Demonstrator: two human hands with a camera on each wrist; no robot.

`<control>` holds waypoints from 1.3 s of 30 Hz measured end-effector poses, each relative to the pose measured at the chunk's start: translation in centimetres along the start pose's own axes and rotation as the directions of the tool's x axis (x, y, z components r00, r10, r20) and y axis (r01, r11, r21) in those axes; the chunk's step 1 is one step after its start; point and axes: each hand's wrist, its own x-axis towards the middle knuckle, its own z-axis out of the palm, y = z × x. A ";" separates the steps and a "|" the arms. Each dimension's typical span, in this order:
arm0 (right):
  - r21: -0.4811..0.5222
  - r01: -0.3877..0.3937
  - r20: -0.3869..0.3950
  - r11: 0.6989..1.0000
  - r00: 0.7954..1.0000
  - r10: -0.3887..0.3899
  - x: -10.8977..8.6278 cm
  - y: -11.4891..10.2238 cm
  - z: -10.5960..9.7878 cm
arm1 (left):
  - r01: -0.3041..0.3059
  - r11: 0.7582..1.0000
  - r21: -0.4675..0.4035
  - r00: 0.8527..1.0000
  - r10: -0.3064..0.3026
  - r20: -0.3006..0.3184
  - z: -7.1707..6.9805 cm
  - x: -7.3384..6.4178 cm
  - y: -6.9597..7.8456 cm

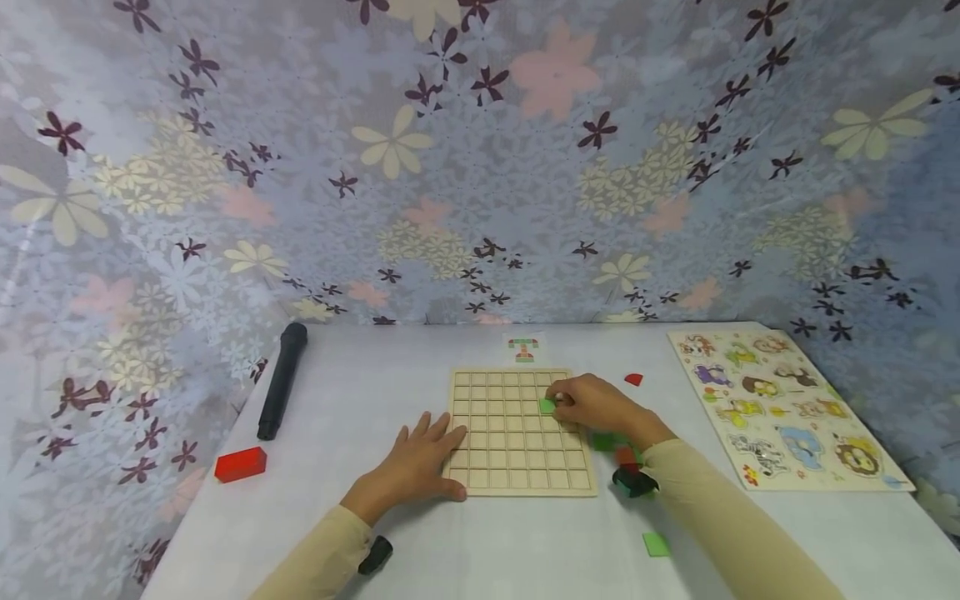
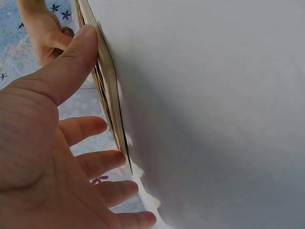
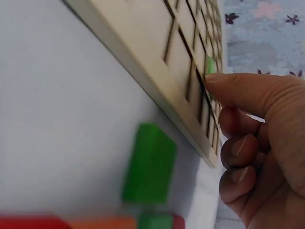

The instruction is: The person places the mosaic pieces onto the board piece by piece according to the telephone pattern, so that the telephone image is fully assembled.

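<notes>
A wooden grid board (image 1: 517, 492) with square cells lies on the white table. My left hand (image 1: 408, 471) rests at its left side with fingers spread; in the left wrist view the thumb (image 2: 78, 57) touches the board's edge (image 2: 114, 95). Over the upper right cells, my right hand (image 1: 600, 406) pinches a small green square tile (image 1: 547, 406). The right wrist view has its thumb against that tile (image 3: 210, 66), the other fingers curled. Whether the tile sits flat in a cell, I cannot tell.
Green, red and dark pieces, including a green block (image 3: 150, 164), lie right of the board, partly behind the right forearm. Nearby are a red piece (image 1: 633, 379), a green tile (image 1: 656, 545), an animal puzzle (image 1: 757, 389), a pattern card (image 1: 523, 349), a black microphone (image 1: 279, 392) and a red block (image 1: 241, 465).
</notes>
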 end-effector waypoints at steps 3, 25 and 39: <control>0.009 0.018 -0.052 1.000 0.999 -0.017 -0.2 1.0 -1.2 | 0.009 1.000 -0.003 1.000 -0.009 -0.009 0.0 -0.2 -0.1; 0.259 -0.275 -0.095 0.926 0.947 0.308 -5.0 12.9 -5.6 | 0.004 1.000 -0.011 1.000 -0.004 -0.011 0.2 -0.2 0.1; 0.170 -0.240 -0.149 0.956 0.952 0.266 -4.7 11.8 -5.0 | -0.021 1.000 0.014 1.000 0.021 -0.020 0.3 0.1 -0.2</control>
